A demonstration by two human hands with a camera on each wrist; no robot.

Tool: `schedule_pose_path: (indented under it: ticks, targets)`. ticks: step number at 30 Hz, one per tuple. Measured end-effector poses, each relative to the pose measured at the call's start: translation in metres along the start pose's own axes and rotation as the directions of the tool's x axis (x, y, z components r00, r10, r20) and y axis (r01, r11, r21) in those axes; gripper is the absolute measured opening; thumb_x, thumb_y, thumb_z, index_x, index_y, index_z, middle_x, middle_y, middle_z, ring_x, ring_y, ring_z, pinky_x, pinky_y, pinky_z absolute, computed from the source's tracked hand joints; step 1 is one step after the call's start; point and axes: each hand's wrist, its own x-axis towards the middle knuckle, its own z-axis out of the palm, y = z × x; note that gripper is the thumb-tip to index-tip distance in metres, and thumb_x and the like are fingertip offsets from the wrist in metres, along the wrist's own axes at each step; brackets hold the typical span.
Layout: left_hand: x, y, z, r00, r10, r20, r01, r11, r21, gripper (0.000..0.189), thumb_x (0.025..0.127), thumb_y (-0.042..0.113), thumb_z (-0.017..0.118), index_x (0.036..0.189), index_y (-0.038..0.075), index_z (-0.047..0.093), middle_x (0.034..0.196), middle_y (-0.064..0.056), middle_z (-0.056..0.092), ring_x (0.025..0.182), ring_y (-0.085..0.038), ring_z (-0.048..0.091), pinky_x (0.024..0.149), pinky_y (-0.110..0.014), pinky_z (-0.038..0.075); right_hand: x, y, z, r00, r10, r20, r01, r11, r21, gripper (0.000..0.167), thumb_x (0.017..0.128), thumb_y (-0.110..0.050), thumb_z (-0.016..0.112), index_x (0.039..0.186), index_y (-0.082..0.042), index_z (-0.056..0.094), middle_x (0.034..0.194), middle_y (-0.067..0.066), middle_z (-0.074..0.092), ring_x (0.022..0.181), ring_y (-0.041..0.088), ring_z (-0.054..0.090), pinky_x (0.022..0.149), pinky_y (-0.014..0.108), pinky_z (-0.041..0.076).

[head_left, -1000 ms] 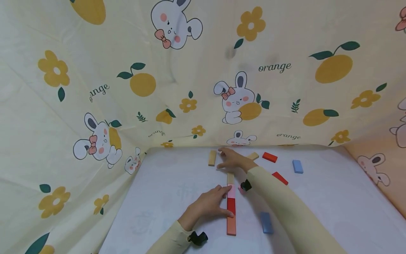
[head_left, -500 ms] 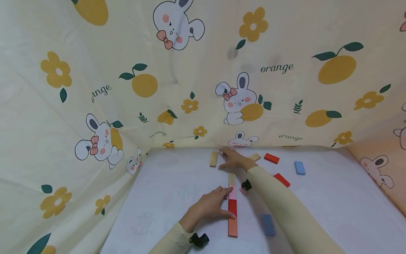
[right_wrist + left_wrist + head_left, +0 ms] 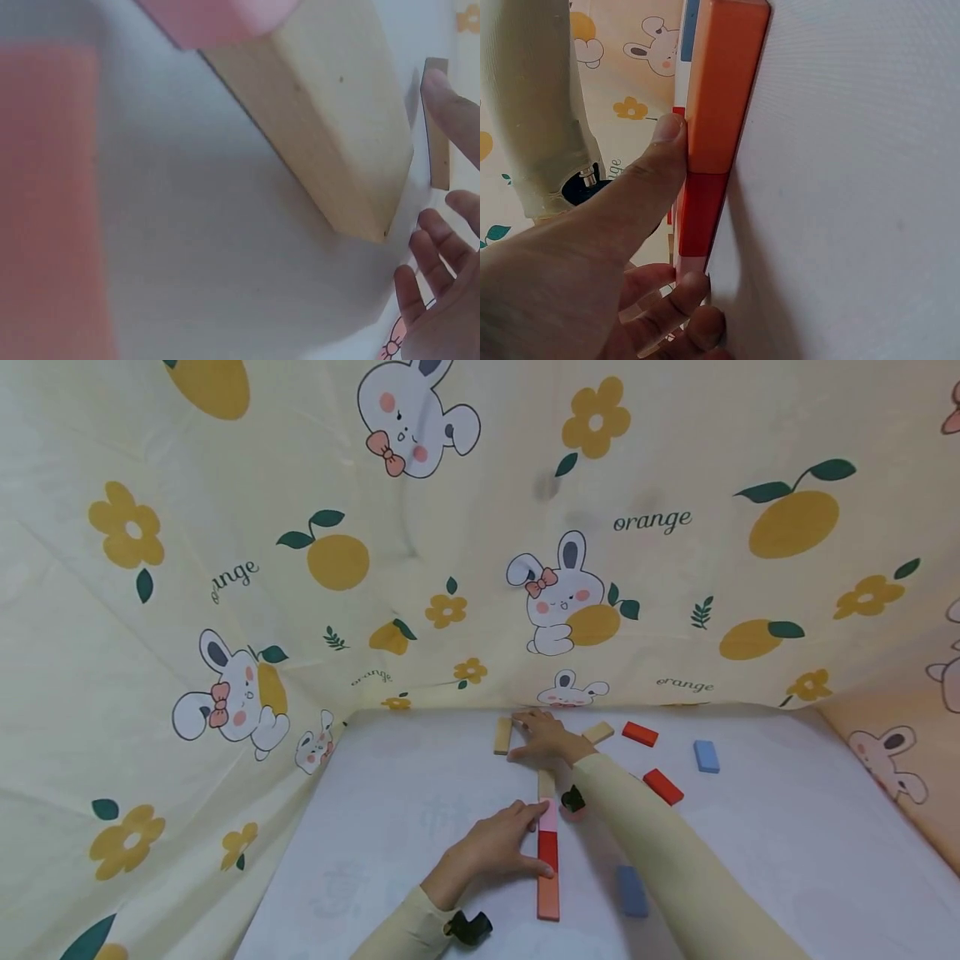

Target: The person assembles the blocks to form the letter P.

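A straight row of flat blocks runs away from me: orange (image 3: 548, 900), red (image 3: 548, 849), pink (image 3: 551, 818) and plain wooden (image 3: 547, 783) at the far end. My left hand (image 3: 487, 845) rests along its left side, thumb at the orange block and fingertips at the pink one. Beyond the row, my right hand (image 3: 546, 737) reaches low over the table, fingers spread and loosely bent. Just left of it lies another wooden block (image 3: 502, 736); in the right wrist view the thumb (image 3: 441, 94) overlaps a wooden block (image 3: 439, 154), with the other fingers apart from it.
Right of my right hand lie a slanted wooden block (image 3: 598, 732), two red blocks (image 3: 641, 733) and a blue block (image 3: 707, 756). A second blue block (image 3: 632, 892) sits near the right forearm. Patterned cloth (image 3: 420, 635) hangs behind the white table (image 3: 375, 827).
My right hand has shifted slightly left, closer to the far left wooden block, and its sleeve uncovers more of the nearer red block. The left hand stays along the row.
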Motion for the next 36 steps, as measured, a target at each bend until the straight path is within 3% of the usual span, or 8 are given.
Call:
schedule_pose_path:
  ticks: [8,16,23,30,36]
  targets:
    - [-0.001,0.000,0.000,1.000,0.009,-0.003,-0.010,1.000,-0.008,0.105,0.079,0.069,0.087,0.165,0.031,0.042,0.118,0.010,0.059,0.101,-0.004,0.056,0.083,-0.031,0.055,0.002,-0.003,0.003,0.999,0.034,-0.010,-0.034,0.999,-0.019,0.093,0.093,-0.051,0.081,0.167,-0.014,0.038,0.171,0.020,0.033,0.158,0.047,0.027,0.126,0.066,0.020]
    - [0.000,-0.002,0.001,1.000,0.019,-0.009,-0.018,1.000,0.006,0.106,0.078,0.069,0.087,0.166,0.030,0.041,0.116,0.010,0.058,0.099,-0.004,0.056,0.080,-0.030,0.053,0.004,-0.007,0.003,0.998,0.050,-0.030,-0.049,0.998,0.028,0.089,0.090,-0.049,0.085,0.163,-0.016,0.046,0.168,0.020,0.038,0.153,0.046,0.032,0.124,0.067,0.023]
    - [0.002,-0.002,0.002,1.000,0.011,-0.005,-0.011,1.000,0.016,0.106,0.078,0.068,0.088,0.165,0.031,0.042,0.116,0.010,0.059,0.098,-0.003,0.056,0.080,-0.030,0.054,0.009,0.006,0.006,0.997,0.050,-0.057,-0.046,0.996,0.072,0.087,0.085,-0.046,0.090,0.152,-0.005,0.052,0.146,0.017,0.057,0.135,0.036,0.049,0.119,0.058,0.036]
    - [0.003,0.000,0.002,1.000,-0.012,0.011,0.012,1.000,0.016,0.106,0.078,0.069,0.087,0.166,0.032,0.041,0.121,0.009,0.061,0.104,-0.004,0.057,0.088,-0.035,0.057,-0.002,0.015,-0.011,0.999,-0.034,-0.006,0.034,0.988,0.153,0.080,0.084,-0.042,0.092,0.144,-0.002,0.057,0.137,0.015,0.062,0.124,0.030,0.056,0.113,0.050,0.045]
    - [0.001,0.003,0.000,0.999,-0.038,0.016,0.037,0.999,0.013,0.105,0.078,0.069,0.087,0.165,0.033,0.041,0.122,0.009,0.061,0.108,-0.006,0.058,0.092,-0.037,0.057,-0.012,0.027,-0.025,0.998,-0.020,0.052,0.010,0.982,0.189,0.078,0.087,-0.041,0.090,0.146,-0.005,0.055,0.142,0.016,0.061,0.128,0.032,0.056,0.115,0.051,0.045]
